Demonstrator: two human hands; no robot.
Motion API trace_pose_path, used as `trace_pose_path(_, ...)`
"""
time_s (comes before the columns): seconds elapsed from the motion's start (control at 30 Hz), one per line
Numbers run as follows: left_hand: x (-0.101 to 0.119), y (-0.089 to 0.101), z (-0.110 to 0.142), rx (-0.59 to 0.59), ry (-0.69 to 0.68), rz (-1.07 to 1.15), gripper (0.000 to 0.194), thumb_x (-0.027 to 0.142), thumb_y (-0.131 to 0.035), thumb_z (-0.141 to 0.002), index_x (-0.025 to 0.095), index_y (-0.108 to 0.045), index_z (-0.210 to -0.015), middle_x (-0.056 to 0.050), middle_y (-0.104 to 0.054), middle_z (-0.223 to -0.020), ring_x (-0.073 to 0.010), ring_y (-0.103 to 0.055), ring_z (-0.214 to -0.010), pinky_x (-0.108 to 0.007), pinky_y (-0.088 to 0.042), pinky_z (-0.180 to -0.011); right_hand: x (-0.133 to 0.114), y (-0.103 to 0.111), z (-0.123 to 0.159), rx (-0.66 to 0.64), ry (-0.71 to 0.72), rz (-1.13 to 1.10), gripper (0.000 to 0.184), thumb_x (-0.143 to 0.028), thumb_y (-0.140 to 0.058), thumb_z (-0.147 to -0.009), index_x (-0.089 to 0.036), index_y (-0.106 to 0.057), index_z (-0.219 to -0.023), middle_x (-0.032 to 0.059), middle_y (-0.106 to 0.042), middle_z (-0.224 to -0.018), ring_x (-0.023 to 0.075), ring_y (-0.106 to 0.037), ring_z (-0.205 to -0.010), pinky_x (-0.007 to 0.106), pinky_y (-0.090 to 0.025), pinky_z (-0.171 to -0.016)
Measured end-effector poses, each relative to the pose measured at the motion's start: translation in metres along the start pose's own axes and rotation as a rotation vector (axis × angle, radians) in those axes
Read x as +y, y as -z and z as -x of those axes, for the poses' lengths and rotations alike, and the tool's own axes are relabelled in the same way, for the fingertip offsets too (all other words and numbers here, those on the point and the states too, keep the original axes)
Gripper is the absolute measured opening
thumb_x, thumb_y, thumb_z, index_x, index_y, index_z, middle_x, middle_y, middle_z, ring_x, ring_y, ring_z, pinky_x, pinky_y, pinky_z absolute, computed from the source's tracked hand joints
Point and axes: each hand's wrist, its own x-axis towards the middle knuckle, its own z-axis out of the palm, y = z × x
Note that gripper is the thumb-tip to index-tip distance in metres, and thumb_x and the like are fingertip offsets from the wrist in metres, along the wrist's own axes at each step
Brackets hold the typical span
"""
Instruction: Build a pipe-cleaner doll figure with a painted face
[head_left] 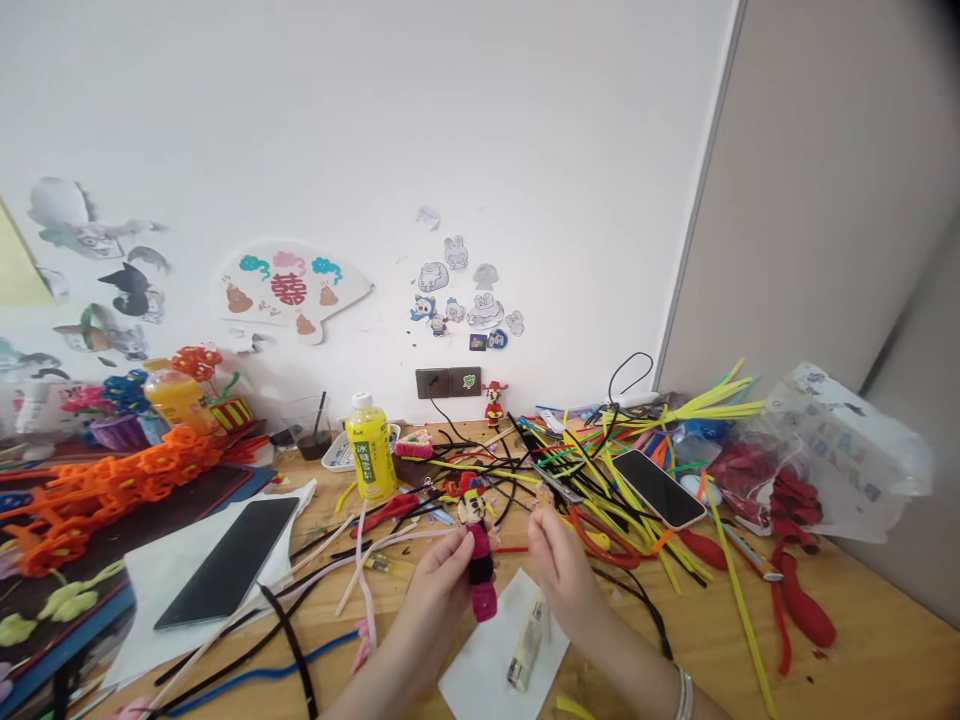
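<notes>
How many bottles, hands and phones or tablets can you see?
Bottles: 2 (yellow bottle, orange bottle)
Hands: 2 (left hand, right hand)
Phones or tablets: 2 (black device, phone)
Total: 6

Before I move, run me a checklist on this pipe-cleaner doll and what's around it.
Doll secure in left hand: ok.
Right hand free: ok, nothing visible in it.
Lighter within reach: ok, lying on white paper below the hands.
Scissors within reach: ok, among pipe cleaners to the right of the right hand.
Doll's wrapping tight: cannot tell, fingers cover part of it.
</notes>
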Motion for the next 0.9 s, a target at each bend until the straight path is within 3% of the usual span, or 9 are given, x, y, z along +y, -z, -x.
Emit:
trace_pose_path(0.2,0.007,-0.007,0.006,-0.123,0.089,0.123,0.018,0.029,-0.06,-0.073,0.014,-0.062,-0.084,-0.006,-0.061,-0.075,-0.0134,-0.055,-0.066,-0.024,-0.04,-0.061,0.033,0.029,-0.024,0.213,-0.128,0.095,0.015,-0.03,-0.037,-0.085,-0.02,-0.044,-0.076,0.0005,-0.05,-0.068,0.0151,-0.048,-0.061,0.027,-0.039,-0.057)
trace_pose_path(0.37,0.006,-0.007,0.007,-0.107,0.097,0.121,0.022,0.033,-0.058,-0.075,0.015,-0.062,-0.086,-0.004,-0.059,-0.072,-0.0118,-0.053,-0.059,-0.023,-0.038,-0.055,0.054,0.039,-0.032,0.317,-0.01,0.225,0.015,-0.018,-0.042,-0.078,-0.018,-0.053,-0.088,0.0085,-0.056,-0.09,0.0221,-0.051,-0.087,0.038,-0.04,-0.078)
trace_pose_path(0.5,0.006,-0.006,0.008,-0.125,0.076,0.132,0.024,0.033,-0.055,-0.077,0.013,-0.062,-0.086,-0.004,-0.058,-0.07,-0.0113,-0.051,-0.058,-0.023,-0.038,-0.055,0.047,0.029,-0.028,0.174,0.012,0.181,0.016,-0.022,-0.043,-0.08,-0.017,-0.057,-0.086,0.0086,-0.058,-0.089,0.0216,-0.052,-0.087,0.036,-0.04,-0.078)
trace_pose_path(0.73,0.008,-0.006,0.007,-0.103,0.017,0.158,0.025,0.034,-0.055,-0.076,0.013,-0.062,-0.087,-0.005,-0.06,-0.073,-0.0131,-0.054,-0.063,-0.025,-0.041,-0.062,0.007,0.002,-0.007,-0.18,-0.064,-0.059,0.038,-0.038,-0.035,-0.087,-0.017,-0.054,-0.062,0.0002,-0.054,-0.058,0.0135,-0.05,-0.057,0.023,-0.037,-0.054)
trace_pose_path(0.9,0.009,-0.005,0.003,-0.078,-0.035,0.19,0.024,0.033,-0.055,-0.076,0.013,-0.063,-0.085,-0.006,-0.062,-0.074,-0.0151,-0.055,-0.067,-0.026,-0.043,-0.065,-0.008,-0.01,0.006,-0.403,-0.098,-0.294,0.041,-0.045,-0.038,-0.084,-0.016,-0.057,-0.064,-0.001,-0.054,-0.056,0.0108,-0.049,-0.052,0.02,-0.035,-0.048)
